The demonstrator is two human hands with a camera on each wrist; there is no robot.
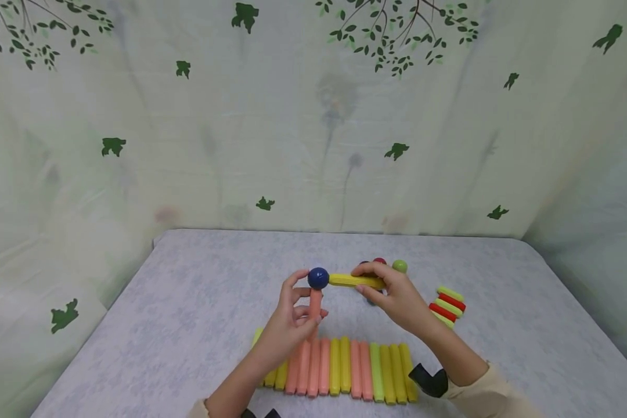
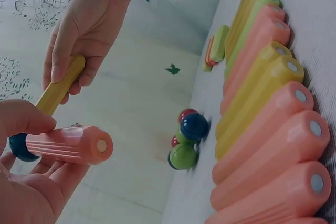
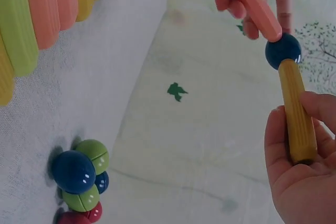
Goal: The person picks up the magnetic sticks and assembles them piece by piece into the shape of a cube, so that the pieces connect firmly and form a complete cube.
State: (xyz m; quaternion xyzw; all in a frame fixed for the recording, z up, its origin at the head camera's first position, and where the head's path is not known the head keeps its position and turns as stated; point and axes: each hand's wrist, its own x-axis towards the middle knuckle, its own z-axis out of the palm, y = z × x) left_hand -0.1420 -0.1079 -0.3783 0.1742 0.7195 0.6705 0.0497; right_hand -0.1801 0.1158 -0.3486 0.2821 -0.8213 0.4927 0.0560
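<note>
Raised over the table, my left hand (image 1: 287, 319) grips a ridged pink magnetic rod (image 1: 315, 301), its fingertips also at a dark blue ball (image 1: 318, 278) on the rod's upper end. A silver disc shows in the rod's free end in the left wrist view. To the right, my right hand (image 1: 399, 293) pinches a yellow magnetic rod (image 1: 345, 280) between thumb and fingers. The yellow rod's end meets the side of the ball, so the two rods stand at an angle with the ball at the corner, as the right wrist view (image 3: 283, 51) also shows.
A row of pink, yellow and light green rods (image 1: 345, 368) lies along the table's near side. Red, green and blue balls (image 2: 194, 126) cluster behind my right hand. Short red and light green rods (image 1: 447, 306) lie at the right. A leaf-patterned curtain (image 1: 292, 116) hangs behind the table.
</note>
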